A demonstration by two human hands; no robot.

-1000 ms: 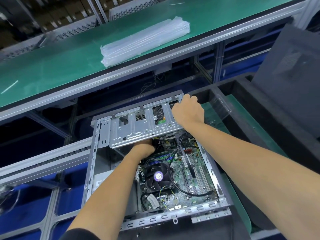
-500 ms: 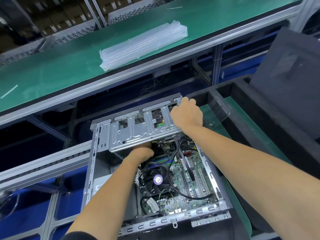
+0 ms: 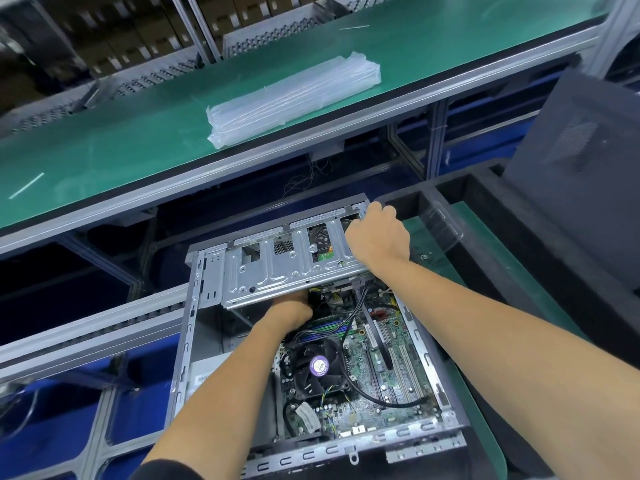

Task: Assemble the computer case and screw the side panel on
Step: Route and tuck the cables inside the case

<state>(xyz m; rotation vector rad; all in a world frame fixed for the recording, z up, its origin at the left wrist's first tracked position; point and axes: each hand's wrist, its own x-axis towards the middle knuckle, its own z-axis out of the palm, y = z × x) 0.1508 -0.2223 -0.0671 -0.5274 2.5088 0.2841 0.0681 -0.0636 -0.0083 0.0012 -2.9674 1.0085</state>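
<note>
- Case (image 3: pixel 194 327) lies open on its side in front of the person, motherboard (image 3: pixel 388 368) and cooler fan (image 3: pixel 320 367) exposed; no side panel is fitted yet.
- Right hand (image 3: pixel 379 235) is closed over the far right corner of the metal drive cage (image 3: pixel 287 268), which sits tilted above the board.
- Left hand (image 3: pixel 294 306) reaches under the cage's near edge; its fingers are hidden, so its grip cannot be told.
- Step in hand looks like seating the cage.
- Next it probably needs lowering flat, cables (image 3: pixel 360 299) kept clear, before the panel.
- Dark slab (image 3: pixel 581 161) at the right may be that panel.
</note>
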